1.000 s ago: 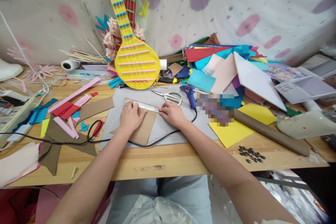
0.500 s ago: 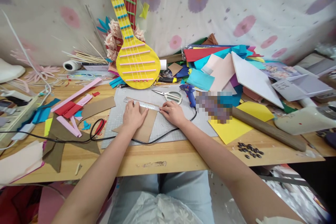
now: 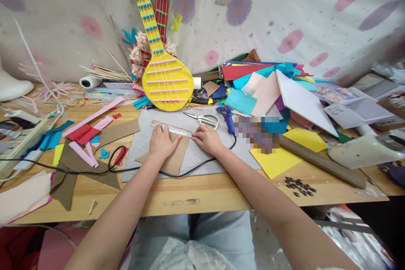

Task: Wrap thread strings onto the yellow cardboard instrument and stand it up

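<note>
A thin metal ruler (image 3: 175, 128) lies across the upper edge of a brown cardboard piece (image 3: 172, 158) on the grey cutting mat (image 3: 136, 145). My left hand (image 3: 162, 143) presses the ruler's left and middle part, its thumb spread away from its fingers. At the right end of the ruler, my right hand (image 3: 209, 140) has its fingers pinched together; whether they hold something small too is hidden. Open-bladed scissors (image 3: 205, 121) with pale handles rest just beyond my right hand. A blue glue gun (image 3: 226, 118) stands to their right.
The glue gun's black cord (image 3: 193, 168) runs over the cardboard's near end. A yellow paper instrument (image 3: 167, 86) leans at the back. Paper scraps (image 3: 84, 133) lie left. Yellow sheet (image 3: 272, 162), brown stick (image 3: 322, 162) and small black beads (image 3: 299, 186) lie right.
The camera view has shifted slightly. Both hands stay at the ruler, with my right fingers drawn in a little at its end; otherwise things lie as before.
</note>
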`<state>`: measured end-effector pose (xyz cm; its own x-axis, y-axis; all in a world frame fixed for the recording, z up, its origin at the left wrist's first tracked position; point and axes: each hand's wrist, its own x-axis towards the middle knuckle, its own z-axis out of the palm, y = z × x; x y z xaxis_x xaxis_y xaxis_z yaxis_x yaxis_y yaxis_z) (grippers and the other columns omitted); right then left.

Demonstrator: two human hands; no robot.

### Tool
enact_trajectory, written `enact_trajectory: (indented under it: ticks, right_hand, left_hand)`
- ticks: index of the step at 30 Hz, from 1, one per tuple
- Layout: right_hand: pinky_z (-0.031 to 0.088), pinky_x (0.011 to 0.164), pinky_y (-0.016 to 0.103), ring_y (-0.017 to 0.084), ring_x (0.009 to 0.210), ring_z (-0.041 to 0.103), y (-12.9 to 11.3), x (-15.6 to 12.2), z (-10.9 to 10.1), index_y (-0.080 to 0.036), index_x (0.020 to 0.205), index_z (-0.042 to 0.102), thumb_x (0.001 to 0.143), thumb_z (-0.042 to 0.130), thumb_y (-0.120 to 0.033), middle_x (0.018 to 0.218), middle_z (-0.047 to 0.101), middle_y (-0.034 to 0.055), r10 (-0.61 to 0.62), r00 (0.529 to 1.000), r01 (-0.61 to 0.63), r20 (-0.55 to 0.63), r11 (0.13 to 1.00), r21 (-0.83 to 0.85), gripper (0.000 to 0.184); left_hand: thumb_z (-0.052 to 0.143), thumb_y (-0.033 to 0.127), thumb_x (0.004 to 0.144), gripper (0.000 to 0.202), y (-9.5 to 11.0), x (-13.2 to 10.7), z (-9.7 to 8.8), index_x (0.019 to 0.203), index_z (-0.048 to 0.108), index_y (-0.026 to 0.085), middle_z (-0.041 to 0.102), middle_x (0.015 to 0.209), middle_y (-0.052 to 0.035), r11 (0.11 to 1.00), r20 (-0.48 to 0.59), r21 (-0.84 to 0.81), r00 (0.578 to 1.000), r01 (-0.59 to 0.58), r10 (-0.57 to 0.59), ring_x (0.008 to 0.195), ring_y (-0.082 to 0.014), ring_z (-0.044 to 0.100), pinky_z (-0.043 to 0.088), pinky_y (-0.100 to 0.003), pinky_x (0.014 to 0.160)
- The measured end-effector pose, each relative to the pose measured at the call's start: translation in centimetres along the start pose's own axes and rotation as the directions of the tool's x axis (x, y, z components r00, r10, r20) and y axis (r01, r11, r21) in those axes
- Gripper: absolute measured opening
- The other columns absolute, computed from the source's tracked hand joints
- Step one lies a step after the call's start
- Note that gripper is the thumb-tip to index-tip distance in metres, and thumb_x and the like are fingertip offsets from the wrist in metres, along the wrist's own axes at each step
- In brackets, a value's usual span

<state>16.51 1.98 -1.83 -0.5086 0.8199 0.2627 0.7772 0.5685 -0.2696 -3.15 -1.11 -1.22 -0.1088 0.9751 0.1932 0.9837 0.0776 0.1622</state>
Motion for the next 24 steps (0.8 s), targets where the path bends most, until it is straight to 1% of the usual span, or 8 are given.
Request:
enact_trajectory:
  ticks: [4, 9, 12, 15, 19, 24]
  right_hand:
    - [0.039, 0.076, 0.031, 0.019, 0.089, 0.051, 0.0, 0.0, -0.3, -0.022, 0.098, 0.072, 0.089, 0.049, -0.036, 0.098, 0.063, 0.0066, -0.013, 1.000, 0.014, 0.022, 1.000, -0.022, 0.028]
    - [0.038, 0.075, 0.029, 0.018, 0.090, 0.051, 0.1, 0.1, -0.6, -0.022, 0.096, 0.072, 0.090, 0.047, -0.036, 0.097, 0.062, 0.0067, -0.040, 0.998, 0.042, 0.058, 0.999, -0.030, 0.029]
    - [0.038, 0.075, 0.029, 0.018, 0.091, 0.052, 0.2, 0.4, -0.9, -0.022, 0.095, 0.072, 0.090, 0.046, -0.035, 0.097, 0.062, 0.0062, -0.064, 0.995, 0.066, 0.080, 0.998, -0.024, 0.029]
    - [0.038, 0.076, 0.028, 0.017, 0.092, 0.053, 0.3, 0.6, -1.1, -0.021, 0.093, 0.072, 0.090, 0.047, -0.033, 0.097, 0.063, 0.0057, -0.080, 0.991, 0.081, 0.104, 0.997, -0.013, 0.028]
    - [0.039, 0.076, 0.027, 0.017, 0.091, 0.054, 0.4, 1.0, -1.3, -0.020, 0.090, 0.072, 0.089, 0.047, -0.031, 0.096, 0.063, 0.0057, -0.082, 0.989, 0.083, 0.123, 0.997, -0.003, 0.027]
    - [0.039, 0.077, 0.026, 0.016, 0.091, 0.056, 0.1, 0.8, -1.1, -0.019, 0.088, 0.072, 0.089, 0.047, -0.030, 0.095, 0.063, 0.0065, -0.068, 0.991, 0.068, 0.111, 0.998, 0.002, 0.028]
  left_hand:
    - [0.044, 0.060, 0.080, 0.061, 0.1, -0.1, 0.3, 0.112, 0.054, 0.009, 0.043, 0.133, -0.0228, 1.000, -0.021, -0.010, 1.000, 0.006, -0.006, 0.125, -0.0342, 0.040, 0.035, -0.041, 0.102]
    - [0.041, 0.061, 0.080, 0.062, 0.6, 0.2, 0.4, 0.111, 0.054, 0.009, 0.048, 0.125, -0.0235, 1.000, -0.038, 0.006, 0.999, 0.027, -0.026, 0.121, -0.0351, 0.044, 0.039, -0.042, 0.096]
    - [0.044, 0.062, 0.078, 0.064, 1.0, 0.5, 0.6, 0.109, 0.054, 0.007, 0.050, 0.120, -0.0244, 0.999, -0.070, 0.025, 0.997, 0.046, -0.044, 0.119, -0.0359, 0.044, 0.040, -0.043, 0.095]
    - [0.048, 0.062, 0.075, 0.067, 1.4, 0.6, 0.7, 0.109, 0.053, 0.004, 0.049, 0.119, -0.0255, 0.998, -0.089, 0.032, 0.995, 0.058, -0.055, 0.119, -0.0360, 0.044, 0.038, -0.043, 0.097]
    - [0.052, 0.060, 0.073, 0.069, 1.7, 0.7, 0.6, 0.109, 0.053, 0.002, 0.050, 0.118, -0.0257, 0.996, -0.070, 0.031, 0.994, 0.087, -0.084, 0.117, -0.0358, 0.046, 0.036, -0.041, 0.098]
    - [0.051, 0.060, 0.072, 0.068, 1.9, 0.9, 0.3, 0.108, 0.053, 0.002, 0.051, 0.117, -0.0250, 0.995, -0.043, 0.058, 0.995, 0.087, -0.085, 0.114, -0.0358, 0.047, 0.034, -0.041, 0.098]
